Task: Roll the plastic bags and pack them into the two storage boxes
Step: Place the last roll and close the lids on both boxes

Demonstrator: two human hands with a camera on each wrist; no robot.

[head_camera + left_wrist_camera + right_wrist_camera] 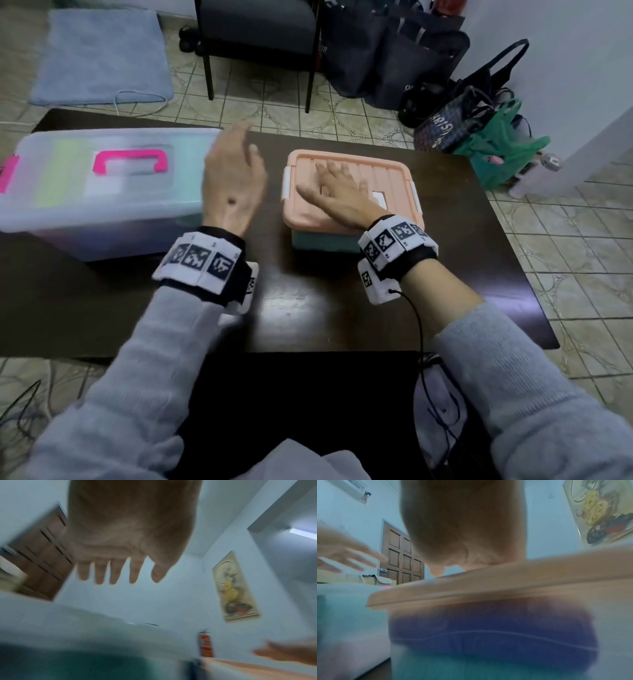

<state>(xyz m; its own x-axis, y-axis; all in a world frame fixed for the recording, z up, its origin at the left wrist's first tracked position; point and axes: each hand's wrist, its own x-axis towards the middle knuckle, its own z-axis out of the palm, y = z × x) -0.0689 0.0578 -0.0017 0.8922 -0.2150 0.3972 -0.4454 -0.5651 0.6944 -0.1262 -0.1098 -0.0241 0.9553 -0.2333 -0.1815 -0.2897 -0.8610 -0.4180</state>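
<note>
Two closed storage boxes stand on the dark table (325, 308). The big clear box (102, 192) with a pink handle (132, 161) is at the left; coloured rolls show through its lid. The small box with a peach lid (387, 174) sits in the middle. My right hand (337, 190) lies flat on that lid, fingers straight. Through the small box's wall a dark blue bag (493, 632) shows. My left hand (234, 178) hovers between the boxes, fingers spread and holding nothing; in the left wrist view the left hand (120, 561) is in the air, blurred.
A dark chair (257, 37) stands behind the table. Black bags (394, 51) and a green plastic bag (496, 154) sit on the floor at the right. A blue mat (102, 54) lies on the floor at the back left.
</note>
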